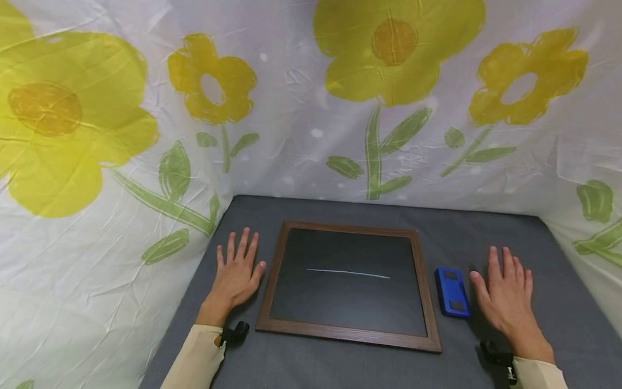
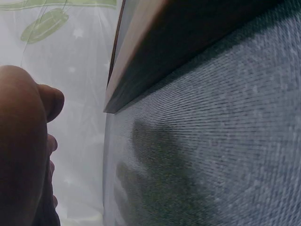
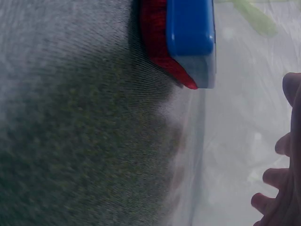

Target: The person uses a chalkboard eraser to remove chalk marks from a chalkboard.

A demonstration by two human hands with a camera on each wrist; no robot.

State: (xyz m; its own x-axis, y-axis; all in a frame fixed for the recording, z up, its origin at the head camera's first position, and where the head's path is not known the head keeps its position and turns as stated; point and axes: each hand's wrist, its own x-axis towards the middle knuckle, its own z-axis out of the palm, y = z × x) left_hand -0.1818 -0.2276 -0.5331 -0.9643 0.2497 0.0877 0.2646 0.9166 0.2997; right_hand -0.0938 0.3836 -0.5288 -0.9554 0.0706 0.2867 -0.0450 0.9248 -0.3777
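Note:
A small blackboard [image 1: 347,302] in a brown wooden frame lies flat, with one thin white line [image 1: 347,273] drawn across its middle. Left of the frame, my left hand [image 1: 236,278] is spread with straight fingers, holding nothing. On the other side lies a blue board eraser [image 1: 453,292] with two dark patches on top; a red underside shows in the right wrist view. My right hand [image 1: 507,294], fingers straight, is just right of the eraser and apart from it. Both wrist views show the hands raised over the cloth, casting shadows.
Dark grey cloth [image 1: 340,367] covers the table. White curtains with yellow flowers [image 1: 291,151] hang behind it and at both sides. Each wrist wears a black strap with a camera, next to a beige sleeve [image 1: 196,356].

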